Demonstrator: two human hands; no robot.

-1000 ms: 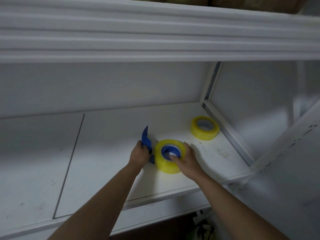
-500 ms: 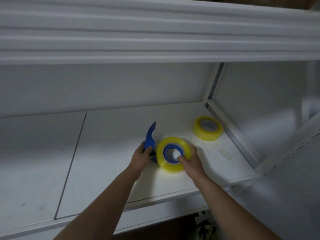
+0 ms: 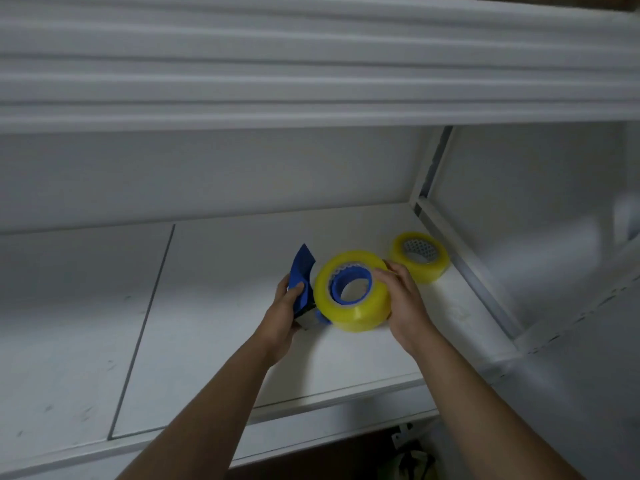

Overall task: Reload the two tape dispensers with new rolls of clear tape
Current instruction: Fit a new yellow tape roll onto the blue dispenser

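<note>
Both forearms reach in from the near edge of the white shelf (image 3: 221, 362) and meet at one dispenser. The left hand (image 3: 282, 315) has its grip curled round the blue handle and blade guard of the tape dispenser (image 3: 301, 282), thumb laid across the near face. Immediately right of that grip, the tape roll (image 3: 356, 306) sits on the dispenser's blue hub (image 3: 349, 287). The right hand (image 3: 403, 299) has its grip closed on the roll's outer rim, fingertips hooked over the top edge at the hub side and palm against the right flank. Compared with a second ago, the roll has been tipped up: it lay nearly flat on the shelf, and its open face now tilts toward the camera, with the hub fully visible inside the core. The right grip has also shifted from the roll's centre to its rim. In my judgement the roll is seated or nearly so, and threading the tape end to the blade is what remains for this dispenser. Beyond the right grip, just past the fingers and near the shelf's back corner, a second tape roll (image 3: 420, 256) lies flat, untouched. No second dispenser is visible, so the task stands no more than half done.
</note>
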